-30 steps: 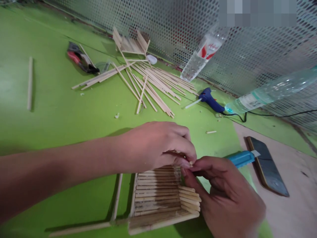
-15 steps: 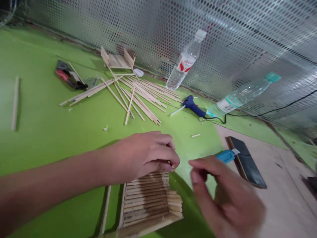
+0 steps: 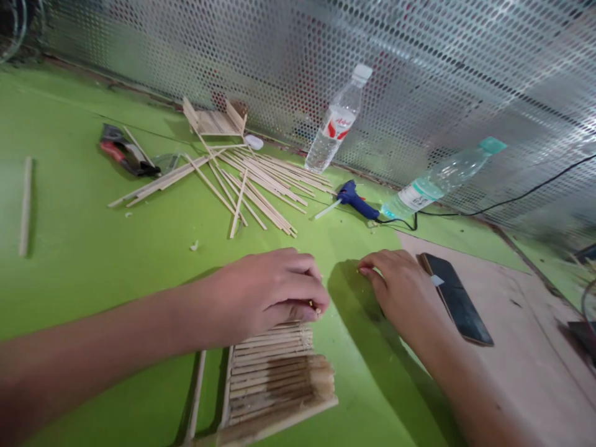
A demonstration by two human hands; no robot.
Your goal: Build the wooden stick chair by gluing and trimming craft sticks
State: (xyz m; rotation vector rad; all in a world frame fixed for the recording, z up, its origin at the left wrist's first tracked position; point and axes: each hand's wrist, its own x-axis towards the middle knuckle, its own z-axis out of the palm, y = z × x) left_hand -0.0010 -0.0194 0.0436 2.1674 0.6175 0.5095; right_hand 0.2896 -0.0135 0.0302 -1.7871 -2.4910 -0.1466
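My left hand [image 3: 284,295] is closed in a pinch over the upper edge of a small frame of wooden sticks [image 3: 267,379]. The pale tip of a stick [image 3: 318,311] pokes out between its thumb and fingers. To the right, my right hand [image 3: 395,282] has its thumb and forefinger together at the green tabletop. A tiny bit of a short stick piece [image 3: 358,270] shows at those fingertips; most of it is hidden. Behind the right hand a cutter blade [image 3: 437,280] sticks out over the phone's edge, its handle covered.
Loose sticks [image 3: 265,192] lie beyond my hands, near a second stick frame [image 3: 216,121]. Around them are a blue glue gun [image 3: 356,200], two bottles [image 3: 333,130], red-and-black pliers-like tool [image 3: 121,152] and a phone [image 3: 459,298]. A perforated metal sheet [image 3: 186,49] stands behind.
My right hand has moved away from me to the table, where the short stick piece lay, and its fingertips have closed there. My left hand keeps its pinch at the frame.
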